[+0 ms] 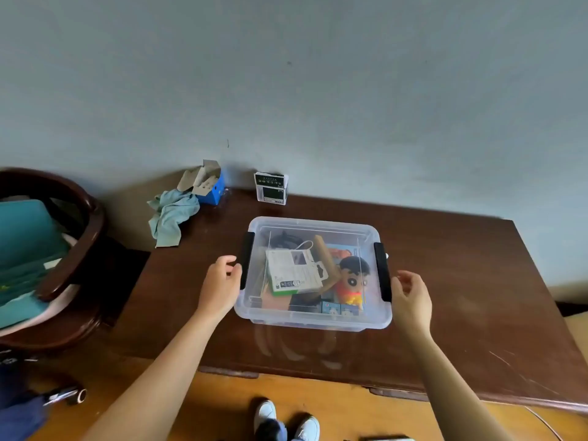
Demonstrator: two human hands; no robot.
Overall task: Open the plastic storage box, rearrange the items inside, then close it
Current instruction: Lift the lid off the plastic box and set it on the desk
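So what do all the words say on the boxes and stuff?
None can be read.
Black-and-white box by the wall: printed lines, too blurred.
White packet inside the clear box: small print, too small.
Blue carton: no words show.

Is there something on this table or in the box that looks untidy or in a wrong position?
Yes. A crumpled cloth hangs over the table's far left corner beside a torn-open blue carton. Inside the storage box items lie jumbled.

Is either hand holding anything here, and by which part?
Neither holds anything. The left hand touches the box's left latch; the right hand hovers by the right latch.
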